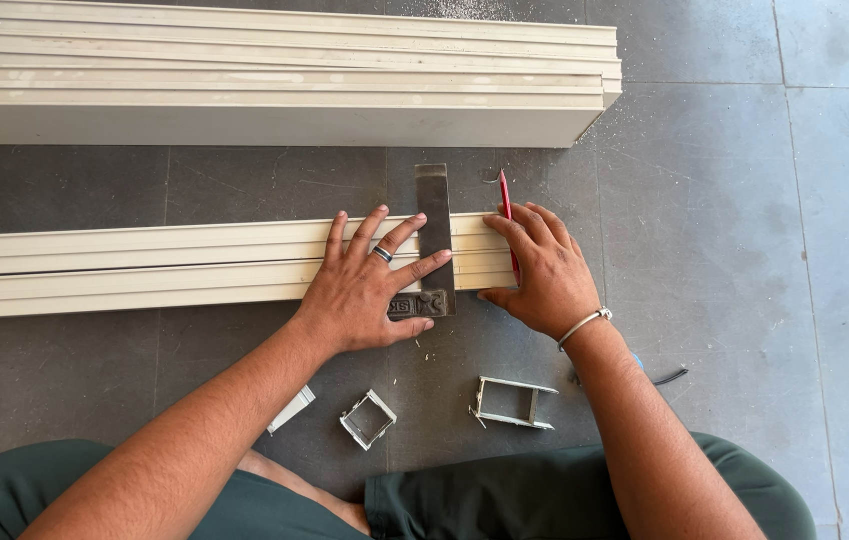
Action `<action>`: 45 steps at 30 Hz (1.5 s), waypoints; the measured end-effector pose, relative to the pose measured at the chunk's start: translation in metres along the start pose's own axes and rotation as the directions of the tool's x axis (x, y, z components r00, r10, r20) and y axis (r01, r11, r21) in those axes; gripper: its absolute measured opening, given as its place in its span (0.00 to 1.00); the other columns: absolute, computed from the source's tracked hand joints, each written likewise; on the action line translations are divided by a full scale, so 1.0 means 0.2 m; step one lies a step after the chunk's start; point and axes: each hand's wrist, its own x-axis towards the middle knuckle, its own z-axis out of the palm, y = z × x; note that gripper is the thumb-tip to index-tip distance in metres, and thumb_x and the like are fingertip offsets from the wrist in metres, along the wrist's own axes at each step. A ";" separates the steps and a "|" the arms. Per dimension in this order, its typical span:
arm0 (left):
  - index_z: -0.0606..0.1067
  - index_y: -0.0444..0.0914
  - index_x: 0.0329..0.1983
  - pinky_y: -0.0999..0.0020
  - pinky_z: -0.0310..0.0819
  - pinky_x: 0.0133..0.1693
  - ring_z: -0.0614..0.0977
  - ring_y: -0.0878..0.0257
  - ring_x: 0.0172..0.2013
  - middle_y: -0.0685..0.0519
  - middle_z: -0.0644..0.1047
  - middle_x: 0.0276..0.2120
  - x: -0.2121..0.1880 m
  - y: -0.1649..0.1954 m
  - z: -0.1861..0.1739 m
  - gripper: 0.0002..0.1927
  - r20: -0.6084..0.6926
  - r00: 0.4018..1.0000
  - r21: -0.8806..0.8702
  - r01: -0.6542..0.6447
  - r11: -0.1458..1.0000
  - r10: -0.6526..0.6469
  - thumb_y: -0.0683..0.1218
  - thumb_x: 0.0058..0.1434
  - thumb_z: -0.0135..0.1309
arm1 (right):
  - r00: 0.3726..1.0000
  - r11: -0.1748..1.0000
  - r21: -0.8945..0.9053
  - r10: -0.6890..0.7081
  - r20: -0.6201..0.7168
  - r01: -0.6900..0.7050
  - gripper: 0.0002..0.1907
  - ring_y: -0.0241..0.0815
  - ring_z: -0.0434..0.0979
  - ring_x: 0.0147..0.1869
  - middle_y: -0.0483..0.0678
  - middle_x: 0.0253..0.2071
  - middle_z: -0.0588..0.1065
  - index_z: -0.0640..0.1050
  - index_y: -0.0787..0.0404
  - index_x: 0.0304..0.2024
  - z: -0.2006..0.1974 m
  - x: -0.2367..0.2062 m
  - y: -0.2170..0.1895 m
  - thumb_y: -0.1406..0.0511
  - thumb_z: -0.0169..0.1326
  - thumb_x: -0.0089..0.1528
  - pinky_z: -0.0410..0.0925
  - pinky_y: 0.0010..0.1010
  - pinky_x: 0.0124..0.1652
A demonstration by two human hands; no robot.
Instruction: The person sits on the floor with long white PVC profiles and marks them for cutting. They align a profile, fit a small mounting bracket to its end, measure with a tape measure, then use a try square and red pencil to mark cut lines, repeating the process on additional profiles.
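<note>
risk, square: the square (pixel 434 235) lies across the profile (pixel 144 265) with only the left hand (pixel 364 295) pinning it; if pressure eases, I judge the blade could pivot and the line come out off-square.
risk, pencil: the red pencil (pixel 508 225) runs along the blade's 3 o'clock edge; tilt it away and the mark likely drifts from the edge.
risk, profile: long and light on smooth floor (pixel 744 250), it may slide under a sideways push.
risk, offcuts: small cut pieces (pixel 368 418) and (pixel 512 402) lie near the knees at 6 o'clock, sharp-looking ends, could snag a forearm.
left hand: flat, fingers splayed wide, palm down over the profile, thumb and fingertips pressing the blade; ring on one finger.
right hand (pixel 544 275): closed around the pencil, knuckles up, tip toward 12 o'clock, heel at the profile's cut end; bangle at the wrist.
where: profile runs 9 to 3 o'clock mid-frame; square near its right end.
stack (pixel 274 70): more profiles at 12 o'clock, apart.
</note>
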 end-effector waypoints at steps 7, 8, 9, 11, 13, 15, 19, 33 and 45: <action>0.51 0.77 0.70 0.30 0.26 0.68 0.42 0.48 0.74 0.59 0.45 0.75 0.00 0.00 -0.01 0.45 0.018 1.000 -0.007 0.005 1.000 -0.005 0.79 0.49 0.52 | 1.000 1.000 -0.004 0.003 0.003 -0.003 0.53 0.54 0.56 0.75 0.49 0.69 0.64 0.67 0.44 0.65 0.00 0.00 -0.01 0.51 0.76 0.40 0.58 0.48 0.68; 0.51 0.77 0.71 0.30 0.27 0.68 0.42 0.48 0.74 0.59 0.45 0.75 0.00 0.00 -0.01 0.45 0.008 1.000 -0.010 0.004 1.000 -0.003 0.79 0.49 0.52 | 1.000 1.000 -0.006 0.003 0.002 -0.003 0.53 0.54 0.56 0.75 0.49 0.69 0.64 0.67 0.44 0.65 -0.01 0.00 -0.01 0.51 0.76 0.39 0.58 0.47 0.68; 0.51 0.77 0.71 0.30 0.27 0.68 0.43 0.48 0.74 0.59 0.45 0.75 0.00 0.00 -0.01 0.45 0.000 1.000 -0.013 0.002 1.000 -0.002 0.79 0.50 0.52 | 1.000 1.000 -0.006 0.002 0.002 -0.002 0.53 0.54 0.56 0.75 0.49 0.69 0.64 0.67 0.44 0.65 -0.01 0.00 -0.01 0.51 0.76 0.39 0.58 0.47 0.68; 0.51 0.77 0.70 0.30 0.27 0.68 0.43 0.48 0.74 0.59 0.45 0.75 0.00 0.00 -0.01 0.45 0.017 1.000 -0.011 0.008 1.000 -0.008 0.79 0.49 0.52 | 1.000 1.000 -0.003 0.000 -0.001 0.000 0.53 0.54 0.56 0.75 0.49 0.69 0.64 0.67 0.44 0.65 -0.01 0.00 -0.01 0.52 0.76 0.39 0.58 0.47 0.68; 0.51 0.77 0.70 0.30 0.27 0.68 0.43 0.47 0.73 0.59 0.45 0.75 0.00 0.00 -0.01 0.45 0.021 1.000 -0.010 0.006 1.000 -0.006 0.79 0.49 0.52 | 1.000 1.000 0.005 -0.005 -0.005 0.005 0.53 0.54 0.56 0.75 0.49 0.69 0.64 0.67 0.44 0.65 -0.01 0.00 -0.01 0.52 0.77 0.40 0.58 0.47 0.68; 0.51 0.77 0.70 0.29 0.27 0.68 0.43 0.47 0.73 0.59 0.45 0.75 0.00 0.00 -0.01 0.45 0.012 1.000 -0.005 0.002 1.000 -0.002 0.79 0.49 0.52 | 1.000 1.000 0.001 0.007 0.003 -0.007 0.53 0.53 0.56 0.75 0.48 0.69 0.64 0.67 0.44 0.65 -0.01 0.01 -0.01 0.52 0.77 0.39 0.58 0.46 0.68; 0.51 0.76 0.70 0.29 0.27 0.68 0.44 0.47 0.73 0.59 0.46 0.75 0.00 0.01 -0.01 0.45 -0.011 1.000 -0.006 0.001 1.000 -0.001 0.79 0.49 0.52 | 1.000 1.000 0.003 0.004 -0.003 -0.004 0.53 0.53 0.56 0.75 0.49 0.69 0.64 0.67 0.43 0.65 0.00 0.00 0.00 0.52 0.77 0.39 0.58 0.46 0.68; 0.54 0.76 0.69 0.34 0.27 0.69 0.44 0.51 0.74 0.62 0.46 0.75 0.00 0.02 -0.08 0.46 0.081 0.995 -0.040 0.058 0.998 -0.055 0.77 0.47 0.57 | 0.930 0.784 0.544 0.367 -0.020 -0.298 0.17 0.49 0.76 0.49 0.51 0.47 0.83 0.78 0.64 0.53 -0.12 -0.07 -0.06 0.58 0.56 0.68 0.68 0.39 0.52; 0.55 0.77 0.69 0.34 0.27 0.69 0.45 0.51 0.74 0.62 0.46 0.74 0.00 0.02 -0.08 0.45 0.067 0.996 -0.037 0.058 0.998 -0.055 0.78 0.46 0.57 | 0.944 0.629 0.764 0.318 -0.088 -0.141 0.12 0.29 0.79 0.40 0.43 0.41 0.85 0.80 0.60 0.50 0.00 0.00 -0.17 0.66 0.51 0.66 0.70 0.24 0.39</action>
